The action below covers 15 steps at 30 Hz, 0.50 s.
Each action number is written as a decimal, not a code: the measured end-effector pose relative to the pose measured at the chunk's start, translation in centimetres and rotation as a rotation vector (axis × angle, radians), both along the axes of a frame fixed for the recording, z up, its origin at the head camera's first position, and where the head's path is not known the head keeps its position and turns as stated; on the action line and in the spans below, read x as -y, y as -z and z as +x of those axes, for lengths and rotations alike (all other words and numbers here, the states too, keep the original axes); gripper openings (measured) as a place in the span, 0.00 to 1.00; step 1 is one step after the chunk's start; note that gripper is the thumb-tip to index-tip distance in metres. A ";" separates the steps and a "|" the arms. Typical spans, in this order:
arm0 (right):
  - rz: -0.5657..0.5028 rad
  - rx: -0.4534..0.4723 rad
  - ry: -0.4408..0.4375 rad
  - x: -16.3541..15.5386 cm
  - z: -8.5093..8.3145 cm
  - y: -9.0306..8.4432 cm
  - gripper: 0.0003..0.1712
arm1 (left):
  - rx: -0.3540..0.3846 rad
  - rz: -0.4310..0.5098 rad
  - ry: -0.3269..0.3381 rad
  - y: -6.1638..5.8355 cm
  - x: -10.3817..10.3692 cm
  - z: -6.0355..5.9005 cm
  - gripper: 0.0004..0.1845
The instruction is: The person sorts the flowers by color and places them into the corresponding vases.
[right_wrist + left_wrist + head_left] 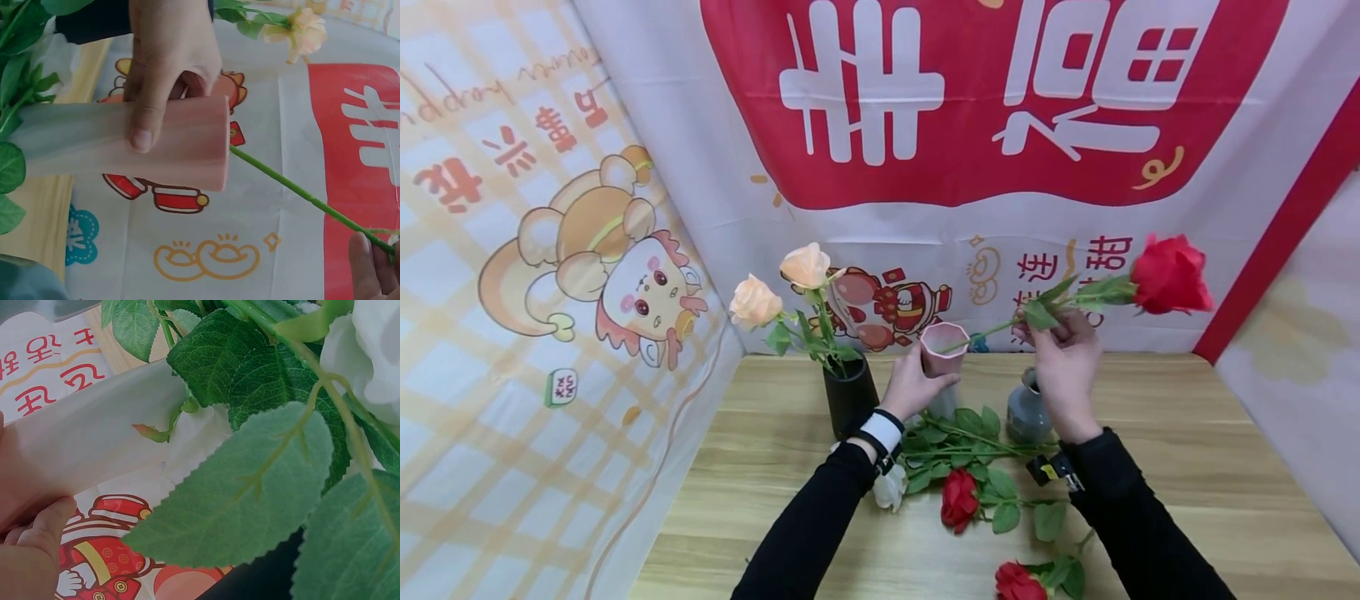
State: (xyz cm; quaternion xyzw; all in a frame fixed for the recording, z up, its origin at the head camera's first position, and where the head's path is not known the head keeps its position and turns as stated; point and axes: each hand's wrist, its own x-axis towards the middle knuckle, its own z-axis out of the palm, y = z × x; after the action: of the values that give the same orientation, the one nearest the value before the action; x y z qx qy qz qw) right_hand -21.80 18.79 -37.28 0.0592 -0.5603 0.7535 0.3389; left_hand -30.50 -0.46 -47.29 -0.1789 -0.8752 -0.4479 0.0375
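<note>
My left hand (912, 387) grips a pink-to-white vase (945, 363) near its rim, thumb on one side in the right wrist view. With my right hand (1066, 371) I pinch the green stem (300, 192) of a red rose (1172, 275), its bloom out to the right. The stem's lower end passes into the vase mouth; the tip inside is hidden. A small grey-blue vase (1028, 410) stands just below my right hand. In the left wrist view, large rose leaves (250, 487) cover much of the vase.
A black vase (848, 400) with peach roses (805, 267) stands left of my left hand. Red roses (958, 500), a white rose (891, 488) and leafy stems lie on the wooden table (715, 500) before the vases. A printed cloth (685, 100) hangs behind.
</note>
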 end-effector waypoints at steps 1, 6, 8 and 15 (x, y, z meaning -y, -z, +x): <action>0.039 0.006 -0.006 0.3 0.0 -0.1 0.14 | -0.001 0.002 -0.002 0.0 0.1 0.0 0.42; 0.278 0.043 -0.009 1.9 0.1 -0.2 0.13 | -0.009 -0.001 0.005 0.0 0.2 -0.2 0.42; 0.330 0.057 -0.020 2.4 -0.1 0.1 0.13 | -0.012 -0.003 0.006 0.1 0.2 -0.2 0.42; 0.432 0.090 -0.006 3.6 -1.8 2.8 0.12 | -0.048 -0.003 0.023 0.4 0.3 -0.4 0.43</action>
State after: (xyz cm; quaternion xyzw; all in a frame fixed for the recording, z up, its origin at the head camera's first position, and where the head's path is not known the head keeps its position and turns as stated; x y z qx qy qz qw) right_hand -23.57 15.18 -40.10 0.0983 -0.7229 0.6189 0.2909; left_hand -30.87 -0.78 -47.72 -0.1995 -0.8728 -0.4423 0.0531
